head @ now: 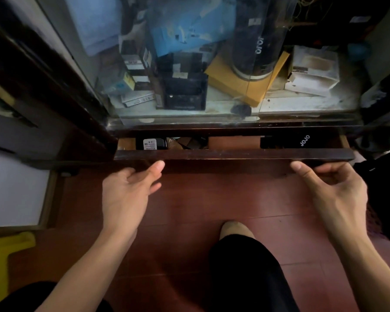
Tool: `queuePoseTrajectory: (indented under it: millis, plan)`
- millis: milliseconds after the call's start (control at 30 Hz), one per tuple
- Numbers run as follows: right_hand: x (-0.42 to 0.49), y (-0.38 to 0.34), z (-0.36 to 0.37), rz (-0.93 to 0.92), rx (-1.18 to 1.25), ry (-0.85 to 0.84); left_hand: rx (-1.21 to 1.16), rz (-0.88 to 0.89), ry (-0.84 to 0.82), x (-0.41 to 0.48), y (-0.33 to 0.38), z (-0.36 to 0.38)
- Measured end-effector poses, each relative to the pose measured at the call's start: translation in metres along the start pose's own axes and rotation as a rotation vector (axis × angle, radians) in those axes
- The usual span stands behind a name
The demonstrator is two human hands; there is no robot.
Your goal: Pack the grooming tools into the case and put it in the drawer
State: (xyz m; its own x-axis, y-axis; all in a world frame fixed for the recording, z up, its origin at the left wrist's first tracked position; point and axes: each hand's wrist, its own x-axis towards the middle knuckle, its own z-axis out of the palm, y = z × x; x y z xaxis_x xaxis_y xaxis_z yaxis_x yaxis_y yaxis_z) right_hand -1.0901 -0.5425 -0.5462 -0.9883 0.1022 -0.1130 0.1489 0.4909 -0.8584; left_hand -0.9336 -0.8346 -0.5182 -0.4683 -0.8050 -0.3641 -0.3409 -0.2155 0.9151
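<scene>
A dark wooden drawer [234, 154] under a glass-fronted cabinet stands a little way out. A black case [302, 141] with white "JOJO" lettering lies inside it at the right. My left hand [128, 192] is just below the drawer's front edge at the left, fingers apart, thumb tip near the wood, holding nothing. My right hand [333, 190] is below the front edge at the right, fingers curled loosely under the drawer front, nothing in it. Whether either hand touches the drawer I cannot tell.
Inside the drawer at the left lies a black item with a white label [152, 144] beside some clutter. Behind the cabinet glass [212, 64] are boxes, a black cylinder and a yellow envelope. My knee [236, 233] is on the red-brown floor. A yellow object [2, 257] lies bottom left.
</scene>
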Motion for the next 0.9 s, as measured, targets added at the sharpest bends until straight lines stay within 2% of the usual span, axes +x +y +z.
queuePoseTrajectory:
  millis: [600,833,900]
  plan:
    - [0.037,-0.019,0.021,-0.018,-0.052,-0.005,0.008,0.011,-0.015,0.039,0.011,0.024]
    - [0.024,-0.025,0.021,-0.022,-0.016,-0.076,0.016,0.012,-0.026,0.033,0.008,0.018]
    - [0.004,-0.033,0.006,-0.095,0.072,-0.085,0.025,0.008,-0.032,0.02,-0.002,0.005]
